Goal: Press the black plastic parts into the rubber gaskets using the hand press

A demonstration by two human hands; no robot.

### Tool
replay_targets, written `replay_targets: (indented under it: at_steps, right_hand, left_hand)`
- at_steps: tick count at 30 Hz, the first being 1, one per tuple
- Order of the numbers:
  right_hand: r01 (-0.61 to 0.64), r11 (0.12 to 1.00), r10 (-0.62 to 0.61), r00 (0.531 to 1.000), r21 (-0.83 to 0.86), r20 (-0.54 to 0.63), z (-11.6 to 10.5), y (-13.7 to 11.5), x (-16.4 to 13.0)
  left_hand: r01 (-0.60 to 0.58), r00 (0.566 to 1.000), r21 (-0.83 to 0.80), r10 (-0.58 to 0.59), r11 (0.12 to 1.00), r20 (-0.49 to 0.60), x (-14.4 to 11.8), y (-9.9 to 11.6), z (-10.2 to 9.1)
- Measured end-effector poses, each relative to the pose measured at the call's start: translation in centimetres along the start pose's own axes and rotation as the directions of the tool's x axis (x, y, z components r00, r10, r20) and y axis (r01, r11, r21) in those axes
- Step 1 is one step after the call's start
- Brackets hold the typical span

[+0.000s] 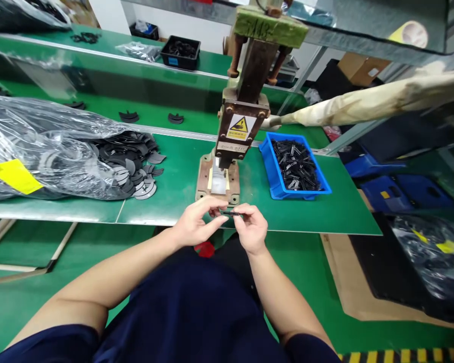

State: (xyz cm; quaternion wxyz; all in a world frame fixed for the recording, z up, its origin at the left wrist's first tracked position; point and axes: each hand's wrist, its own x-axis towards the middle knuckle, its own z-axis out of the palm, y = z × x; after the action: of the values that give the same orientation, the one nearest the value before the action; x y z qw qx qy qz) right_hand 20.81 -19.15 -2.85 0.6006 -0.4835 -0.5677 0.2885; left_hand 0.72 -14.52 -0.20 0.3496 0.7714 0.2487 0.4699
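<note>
Dark blue clothing [181,312] across the lap, nearest the lens, with both bare forearms rising from it. Fingers [215,204] of the left hand [194,224] and fingers [245,212] of the right hand [251,232] pinched shut on opposite ends of a small flat black part [231,213], held level just above the near edge of the green desk [336,212]. Directly behind the hands, a hand press [242,126] on a rusty base plate [204,176], with a yellow warning label [240,127] on its head and a cloth-wrapped lever [371,101] running off to the right. Right of the press, a blue bin [267,161] filled with small black pieces. Left of the press, a clear plastic bag [49,146] bearing a yellow tag [15,176], mouth open toward the press, with curved black and grey blanks [136,169] spilled onto the desk. Beyond, a second green surface with a black tray [180,53]. Below right, blue crates [401,191] on the floor.
</note>
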Motion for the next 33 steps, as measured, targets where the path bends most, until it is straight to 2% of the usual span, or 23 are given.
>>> replay_targets:
  at_steps: [7,11,14,16,19,20,22,24,25,27,29,31,33]
  right_hand:
    - [-0.022,1.000,0.023,0.999,-0.013,0.025,0.0,0.9,-0.5]
    - [-0.021,0.999,0.022,0.999,-0.045,0.036,0.4,0.9,-0.8]
    - [-0.007,0.996,0.012,0.998,-0.086,0.064,0.3,0.5,-0.3]
    - [0.016,0.993,-0.009,0.998,-0.114,0.059,-0.7,-0.3,1.4]
    - [0.100,0.985,-0.111,0.991,-0.140,-0.072,-3.7,-2.9,6.6]
    - [0.164,0.976,-0.185,0.971,-0.143,-0.149,-4.7,-4.3,8.7]
    - [0.417,0.900,-0.436,0.869,-0.128,-0.235,-6.5,-7.9,13.0]
    - [0.578,0.813,-0.576,0.780,-0.069,-0.246,-7.1,-12.1,16.4]
    - [0.622,0.782,-0.614,0.760,-0.040,-0.213,-7.1,-14.1,17.5]
    - [0.571,0.821,-0.569,0.816,-0.011,-0.101,-6.3,-17.4,18.7]
    - [0.533,0.846,-0.533,0.846,-0.014,0.003,-5.1,-19.2,18.9]
    - [0.546,0.838,-0.545,0.838,-0.012,0.030,-4.2,-19.5,18.6]
    - [0.566,0.824,-0.566,0.824,0.014,-0.003,-3.6,-18.8,17.9]
  left_hand:
    - [0.011,1.000,-0.005,-0.011,1.000,0.011,-0.2,0.5,0.1]
    - [-0.044,0.999,0.006,0.044,0.999,0.006,-0.3,0.3,-0.1]
    - [-0.078,0.997,0.045,0.078,0.996,0.011,0.0,-0.7,-0.9]
    - [-0.032,0.999,0.129,0.037,0.991,-0.037,0.8,-2.3,-1.9]
    - [0.107,0.987,0.286,-0.066,0.952,-0.148,3.0,-5.8,-3.6]
    - [0.136,0.984,0.329,-0.089,0.934,-0.153,3.8,-7.0,-4.1]
    - [0.139,0.989,0.410,-0.103,0.901,-0.108,5.5,-9.1,-4.7]
    - [0.098,0.994,0.488,-0.104,0.867,-0.015,6.8,-10.4,-4.8]
    - [0.070,0.994,0.523,-0.106,0.849,0.038,7.3,-10.8,-4.7]
    - [0.022,0.986,0.587,-0.116,0.809,0.122,8.0,-11.0,-4.4]
    - [-0.026,0.975,0.633,-0.119,0.773,0.185,8.4,-10.7,-4.1]
    - [-0.061,0.965,0.662,-0.126,0.747,0.232,8.6,-10.3,-3.9]
    - [-0.079,0.955,0.669,-0.136,0.739,0.263,8.8,-9.9,-3.8]
